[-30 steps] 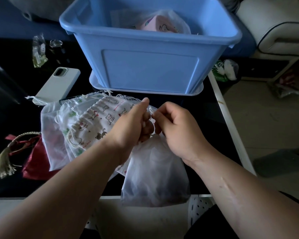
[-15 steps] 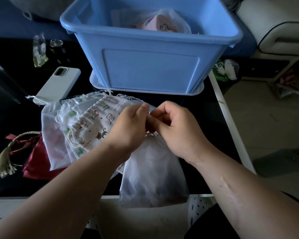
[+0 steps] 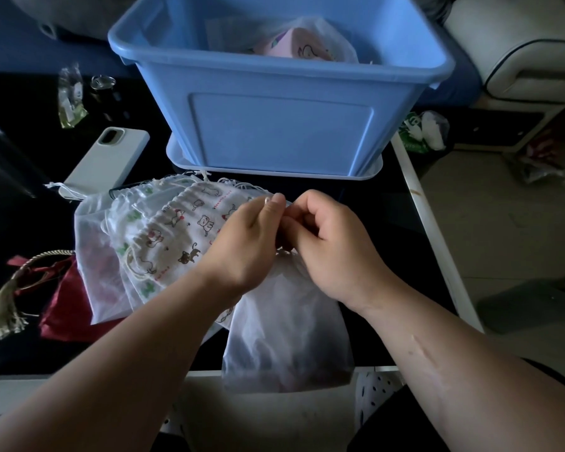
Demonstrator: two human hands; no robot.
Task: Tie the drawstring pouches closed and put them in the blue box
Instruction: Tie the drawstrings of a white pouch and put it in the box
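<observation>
Sheer pouch (image 3: 284, 327), frame centre: left hand (image 3: 242, 246) and right hand (image 3: 333, 246) now meet, both pinching drawstring (image 3: 287, 206); knot likely forming.

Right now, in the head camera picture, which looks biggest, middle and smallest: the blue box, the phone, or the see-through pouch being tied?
1. blue box
2. see-through pouch, though it is nearer the camera
3. white phone

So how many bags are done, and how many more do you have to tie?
A pink pouch already lies in the blue box. The left hand and right hand pinch at the neck of a sheer pouch, tying it. Left on the table: the cat pouch, a few pale ones under it, and a red pouch.
</observation>
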